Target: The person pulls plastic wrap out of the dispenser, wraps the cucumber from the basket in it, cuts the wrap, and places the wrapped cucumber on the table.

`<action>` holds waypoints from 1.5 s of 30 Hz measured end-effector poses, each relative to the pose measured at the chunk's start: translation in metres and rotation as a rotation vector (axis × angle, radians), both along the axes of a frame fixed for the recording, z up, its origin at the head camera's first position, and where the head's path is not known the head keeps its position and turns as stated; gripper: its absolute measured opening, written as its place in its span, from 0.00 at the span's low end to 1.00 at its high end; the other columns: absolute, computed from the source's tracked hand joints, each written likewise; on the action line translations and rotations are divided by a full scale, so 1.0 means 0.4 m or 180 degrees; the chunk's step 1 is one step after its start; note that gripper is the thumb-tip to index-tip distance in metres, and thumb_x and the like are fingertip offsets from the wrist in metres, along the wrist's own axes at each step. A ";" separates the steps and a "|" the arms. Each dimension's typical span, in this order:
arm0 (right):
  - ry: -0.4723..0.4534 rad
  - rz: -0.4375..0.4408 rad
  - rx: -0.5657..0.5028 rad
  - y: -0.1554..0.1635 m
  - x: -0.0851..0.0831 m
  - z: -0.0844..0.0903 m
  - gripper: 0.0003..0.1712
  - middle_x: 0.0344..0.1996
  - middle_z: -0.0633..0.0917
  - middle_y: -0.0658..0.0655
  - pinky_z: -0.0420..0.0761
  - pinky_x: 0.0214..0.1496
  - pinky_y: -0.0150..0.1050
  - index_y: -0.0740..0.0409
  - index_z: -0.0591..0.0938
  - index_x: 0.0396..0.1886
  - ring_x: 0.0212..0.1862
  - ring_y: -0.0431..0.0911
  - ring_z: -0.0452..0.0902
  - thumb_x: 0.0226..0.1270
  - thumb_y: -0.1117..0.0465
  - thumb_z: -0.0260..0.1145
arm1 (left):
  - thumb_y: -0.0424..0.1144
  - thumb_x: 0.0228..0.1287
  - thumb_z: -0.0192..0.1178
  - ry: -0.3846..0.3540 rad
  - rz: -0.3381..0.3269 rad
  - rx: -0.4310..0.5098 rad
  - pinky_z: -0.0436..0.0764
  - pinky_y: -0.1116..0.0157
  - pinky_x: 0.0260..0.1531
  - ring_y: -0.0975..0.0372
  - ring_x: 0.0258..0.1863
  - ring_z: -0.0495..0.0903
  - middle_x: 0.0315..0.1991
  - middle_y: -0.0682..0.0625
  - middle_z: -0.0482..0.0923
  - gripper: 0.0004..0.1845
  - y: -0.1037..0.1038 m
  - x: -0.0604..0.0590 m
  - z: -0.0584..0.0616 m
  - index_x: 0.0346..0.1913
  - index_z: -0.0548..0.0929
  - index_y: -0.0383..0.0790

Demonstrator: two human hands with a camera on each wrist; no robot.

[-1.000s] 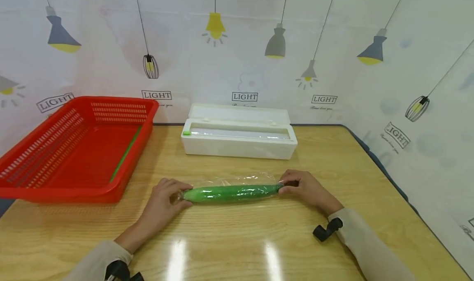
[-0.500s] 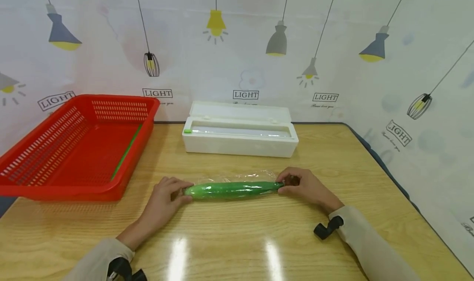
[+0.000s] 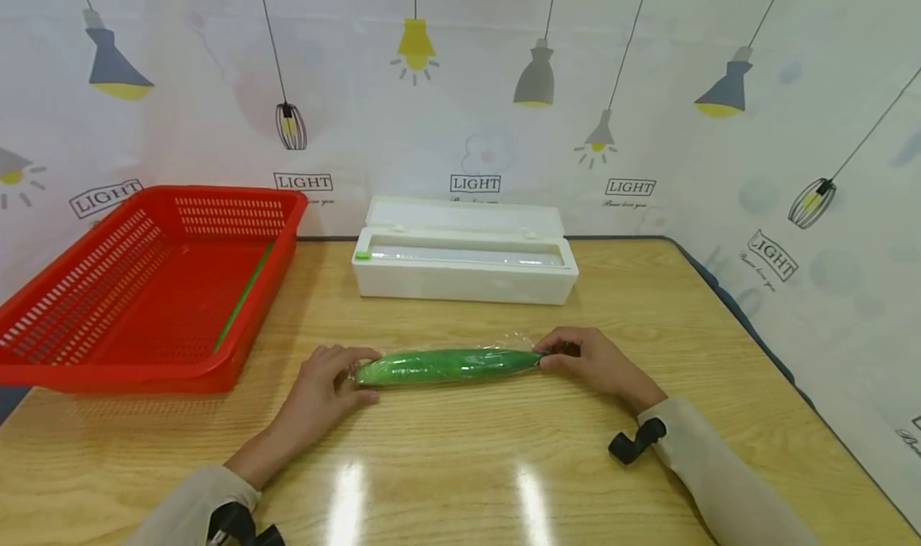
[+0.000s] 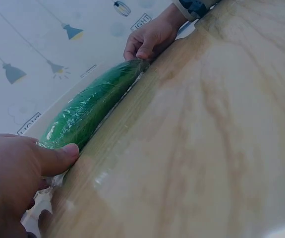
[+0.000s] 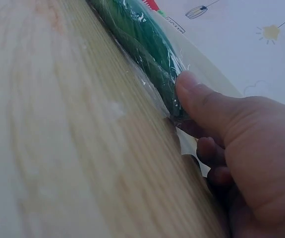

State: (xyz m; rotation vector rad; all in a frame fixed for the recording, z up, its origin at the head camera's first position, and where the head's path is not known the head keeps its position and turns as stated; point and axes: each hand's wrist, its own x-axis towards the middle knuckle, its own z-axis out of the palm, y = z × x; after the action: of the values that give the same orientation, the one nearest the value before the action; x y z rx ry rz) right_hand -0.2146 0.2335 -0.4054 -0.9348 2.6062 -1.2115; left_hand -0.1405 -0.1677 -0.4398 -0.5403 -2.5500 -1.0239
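The desk has a glossy light wood-grain surface; a pale wall covering printed with hanging lamps rises behind it. A red basket stands at left, an open white box at the rear. The cucumber lies on the desk, nearer than the box, long axis left to right, tapered tip pointing right. It is glossy green, paler at left, enclosed in clear, wrinkled film. Left hand: grip clasped around the left end. Right hand: grip pinched on the tapered tip
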 end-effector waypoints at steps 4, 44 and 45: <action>0.0128 0.0165 -0.0082 0.009 -0.015 -0.024 0.10 0.41 0.82 0.51 0.75 0.40 0.35 0.54 0.84 0.46 0.39 0.42 0.75 0.65 0.63 0.66 | 0.34 0.47 0.74 0.0045 0.0034 0.0023 0.62 0.63 0.30 0.61 0.29 0.63 0.26 0.58 0.70 0.24 0.000 0.000 -0.001 0.52 0.83 0.48; 0.0074 0.0267 -0.0096 -0.002 -0.005 -0.001 0.10 0.40 0.82 0.53 0.76 0.43 0.37 0.59 0.83 0.46 0.41 0.42 0.76 0.66 0.65 0.64 | 0.30 0.47 0.74 0.0378 0.0137 0.0276 0.68 0.66 0.28 0.62 0.28 0.67 0.26 0.61 0.73 0.22 0.005 -0.001 -0.001 0.48 0.84 0.47; 0.0100 0.0275 -0.0098 0.002 -0.011 -0.011 0.11 0.40 0.82 0.53 0.76 0.42 0.37 0.59 0.83 0.48 0.40 0.42 0.76 0.66 0.66 0.64 | 0.31 0.46 0.74 0.0378 0.0158 0.0294 0.68 0.66 0.27 0.62 0.28 0.67 0.27 0.61 0.73 0.21 0.004 0.000 -0.001 0.47 0.84 0.48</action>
State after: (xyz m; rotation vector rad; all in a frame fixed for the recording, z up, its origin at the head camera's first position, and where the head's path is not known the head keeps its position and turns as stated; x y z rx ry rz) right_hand -0.2190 0.2344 -0.4096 -1.0688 2.5485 -1.2285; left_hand -0.1405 -0.1661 -0.4401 -0.4949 -2.3878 -1.0538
